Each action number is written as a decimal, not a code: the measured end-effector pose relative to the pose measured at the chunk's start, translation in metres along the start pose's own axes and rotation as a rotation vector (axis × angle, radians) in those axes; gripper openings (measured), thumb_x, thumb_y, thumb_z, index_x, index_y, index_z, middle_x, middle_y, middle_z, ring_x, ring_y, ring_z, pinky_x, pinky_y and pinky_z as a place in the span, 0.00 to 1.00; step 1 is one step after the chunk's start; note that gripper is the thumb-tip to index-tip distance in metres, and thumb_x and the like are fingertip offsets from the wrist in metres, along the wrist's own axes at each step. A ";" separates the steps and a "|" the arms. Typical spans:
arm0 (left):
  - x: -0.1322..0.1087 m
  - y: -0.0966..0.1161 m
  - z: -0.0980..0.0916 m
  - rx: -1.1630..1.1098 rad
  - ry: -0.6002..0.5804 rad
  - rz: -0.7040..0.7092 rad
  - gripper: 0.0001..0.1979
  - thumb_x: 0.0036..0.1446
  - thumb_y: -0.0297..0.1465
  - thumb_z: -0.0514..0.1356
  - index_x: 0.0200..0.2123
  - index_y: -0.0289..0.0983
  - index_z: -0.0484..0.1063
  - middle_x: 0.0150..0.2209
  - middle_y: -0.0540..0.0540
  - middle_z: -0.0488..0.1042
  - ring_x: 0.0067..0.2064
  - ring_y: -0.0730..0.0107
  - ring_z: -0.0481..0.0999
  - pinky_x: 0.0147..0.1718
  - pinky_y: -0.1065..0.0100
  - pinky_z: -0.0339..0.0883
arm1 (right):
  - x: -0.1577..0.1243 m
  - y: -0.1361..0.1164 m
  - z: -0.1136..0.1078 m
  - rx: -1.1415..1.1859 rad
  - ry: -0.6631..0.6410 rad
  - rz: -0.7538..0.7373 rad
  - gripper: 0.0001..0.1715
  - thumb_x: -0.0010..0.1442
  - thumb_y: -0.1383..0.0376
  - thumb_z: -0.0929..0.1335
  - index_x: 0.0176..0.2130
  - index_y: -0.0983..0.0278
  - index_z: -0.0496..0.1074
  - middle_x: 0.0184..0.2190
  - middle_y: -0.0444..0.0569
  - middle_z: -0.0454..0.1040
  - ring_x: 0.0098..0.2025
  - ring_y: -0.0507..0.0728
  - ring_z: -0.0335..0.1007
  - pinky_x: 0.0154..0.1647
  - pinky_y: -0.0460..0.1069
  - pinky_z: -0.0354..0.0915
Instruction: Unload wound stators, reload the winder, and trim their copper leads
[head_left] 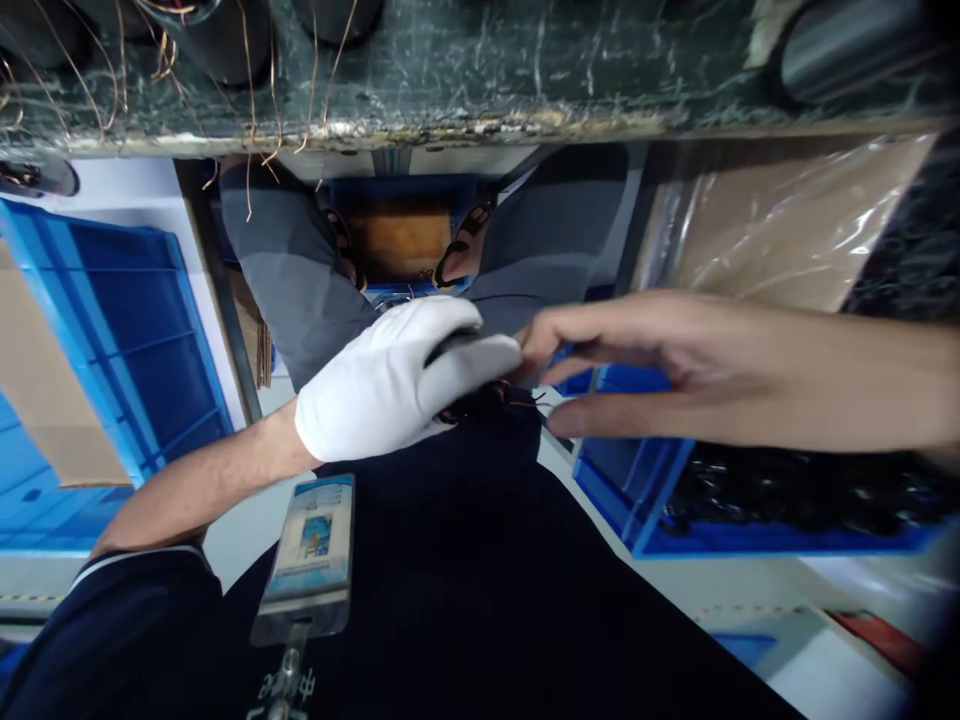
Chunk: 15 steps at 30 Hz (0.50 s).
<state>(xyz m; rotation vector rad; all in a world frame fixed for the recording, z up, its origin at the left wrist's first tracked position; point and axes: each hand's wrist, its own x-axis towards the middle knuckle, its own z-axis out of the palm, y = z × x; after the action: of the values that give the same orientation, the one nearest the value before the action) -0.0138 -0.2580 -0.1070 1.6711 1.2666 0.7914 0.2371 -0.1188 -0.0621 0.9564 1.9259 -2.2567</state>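
Note:
My left hand (397, 375), in a white glove, is closed around a small black part with thin copper wires (480, 402) in front of my lap. The glove covers most of the part, so its full shape is hidden. My bare right hand (637, 370) comes in from the right, slightly blurred, with thumb and fingers apart. Its fingertips are close to the part's right end, where a thin wire sticks out toward the thumb. Whether they touch the part I cannot tell.
Black cylinders (217, 40) with loose copper wires stand on the worn green bench (525, 70), the wires hanging over its edge. A blue crate (135, 310) is on the left. At right, a blue bin (637, 490) holds many black parts, near plastic-wrapped cardboard (787, 220).

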 end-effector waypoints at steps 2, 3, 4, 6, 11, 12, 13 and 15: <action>0.009 0.005 0.000 0.052 -0.027 0.010 0.11 0.74 0.38 0.67 0.38 0.41 0.77 0.36 0.46 0.76 0.42 0.59 0.82 0.57 0.52 0.80 | 0.000 0.002 0.011 0.024 -0.056 0.054 0.19 0.74 0.45 0.77 0.43 0.57 0.79 0.33 0.42 0.72 0.36 0.54 0.71 0.33 0.50 0.72; 0.012 0.008 0.000 0.070 -0.046 0.033 0.14 0.76 0.38 0.64 0.34 0.40 0.74 0.31 0.50 0.72 0.37 0.62 0.80 0.58 0.52 0.81 | -0.001 0.004 0.017 0.024 -0.084 0.076 0.21 0.74 0.44 0.77 0.43 0.57 0.79 0.32 0.42 0.72 0.36 0.54 0.71 0.33 0.50 0.71; 0.015 0.010 -0.001 0.087 -0.063 0.064 0.16 0.76 0.38 0.63 0.33 0.41 0.73 0.28 0.52 0.68 0.34 0.65 0.77 0.61 0.51 0.80 | -0.001 0.006 0.022 0.012 -0.117 0.095 0.23 0.74 0.43 0.76 0.43 0.58 0.78 0.31 0.42 0.71 0.35 0.54 0.70 0.33 0.50 0.70; 0.015 0.011 -0.001 0.122 -0.076 0.113 0.12 0.72 0.37 0.65 0.34 0.41 0.75 0.27 0.53 0.70 0.33 0.65 0.78 0.67 0.49 0.78 | 0.000 0.010 0.029 -0.044 -0.202 0.117 0.25 0.75 0.42 0.74 0.41 0.59 0.77 0.29 0.41 0.69 0.32 0.53 0.69 0.32 0.50 0.67; 0.005 0.003 0.001 0.008 -0.190 -0.129 0.10 0.61 0.38 0.70 0.44 0.41 0.82 0.38 0.46 0.84 0.40 0.56 0.87 0.56 0.50 0.84 | 0.003 0.004 0.026 -0.420 -0.204 -0.055 0.25 0.82 0.52 0.66 0.33 0.58 0.72 0.26 0.43 0.66 0.28 0.53 0.62 0.31 0.52 0.60; 0.004 0.002 0.001 -0.038 -0.243 -0.167 0.07 0.63 0.36 0.68 0.42 0.40 0.83 0.35 0.46 0.84 0.37 0.59 0.87 0.50 0.54 0.85 | 0.004 0.000 0.023 -0.498 -0.170 -0.110 0.26 0.83 0.54 0.65 0.31 0.58 0.72 0.26 0.44 0.65 0.30 0.54 0.61 0.32 0.53 0.60; 0.003 0.001 0.001 -0.064 -0.271 -0.190 0.06 0.66 0.35 0.67 0.40 0.40 0.82 0.34 0.47 0.83 0.34 0.61 0.86 0.45 0.58 0.85 | 0.004 -0.003 0.020 -0.562 -0.126 -0.165 0.27 0.83 0.56 0.64 0.31 0.58 0.72 0.26 0.45 0.65 0.31 0.55 0.62 0.34 0.54 0.60; 0.003 0.002 0.000 -0.050 -0.216 -0.182 0.05 0.66 0.32 0.67 0.43 0.40 0.82 0.38 0.45 0.85 0.37 0.60 0.87 0.44 0.59 0.85 | 0.004 -0.005 0.011 -0.634 -0.047 -0.246 0.26 0.83 0.53 0.65 0.33 0.57 0.76 0.30 0.47 0.70 0.37 0.57 0.67 0.39 0.54 0.64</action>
<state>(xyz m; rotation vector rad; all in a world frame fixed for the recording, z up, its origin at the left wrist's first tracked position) -0.0121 -0.2556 -0.1052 1.5316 1.2161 0.5145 0.2271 -0.1260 -0.0586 0.5966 2.5961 -1.5339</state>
